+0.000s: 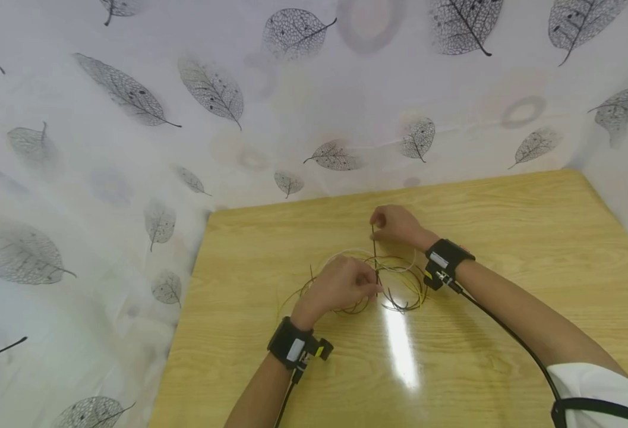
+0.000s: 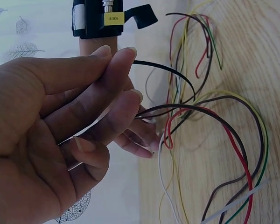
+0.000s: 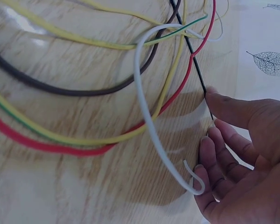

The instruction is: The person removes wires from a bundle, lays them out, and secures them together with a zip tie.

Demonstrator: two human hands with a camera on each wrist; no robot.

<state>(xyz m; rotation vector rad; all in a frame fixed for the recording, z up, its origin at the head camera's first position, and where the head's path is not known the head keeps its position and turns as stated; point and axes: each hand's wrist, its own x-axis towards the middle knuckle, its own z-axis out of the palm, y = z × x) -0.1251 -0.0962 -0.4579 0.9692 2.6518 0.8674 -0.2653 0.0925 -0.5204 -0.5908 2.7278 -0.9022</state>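
Observation:
Between my hands a thin black wire (image 1: 375,249) runs in a nearly straight line across a loose tangle of wires (image 1: 420,284). My right hand (image 1: 398,227) pinches the far part of it between thumb and fingers. Closer to me, my left hand (image 1: 340,285) pinches the black wire (image 2: 161,66) between thumb and fingertips, the other fingers loosely bent. The tangle holds a red wire (image 3: 185,77), a yellow-green wire (image 3: 79,141), a dark brown wire (image 3: 93,93) and a white wire (image 3: 143,100). The white wire's bent end lies close to my right fingertips.
The wires lie on a light wood-grain table (image 1: 506,238). Leaf-printed white sheeting (image 1: 346,89) rises behind its back edge and at its sides. Each wrist wears a black strap with a camera, and a cable (image 1: 511,330) runs along the right forearm.

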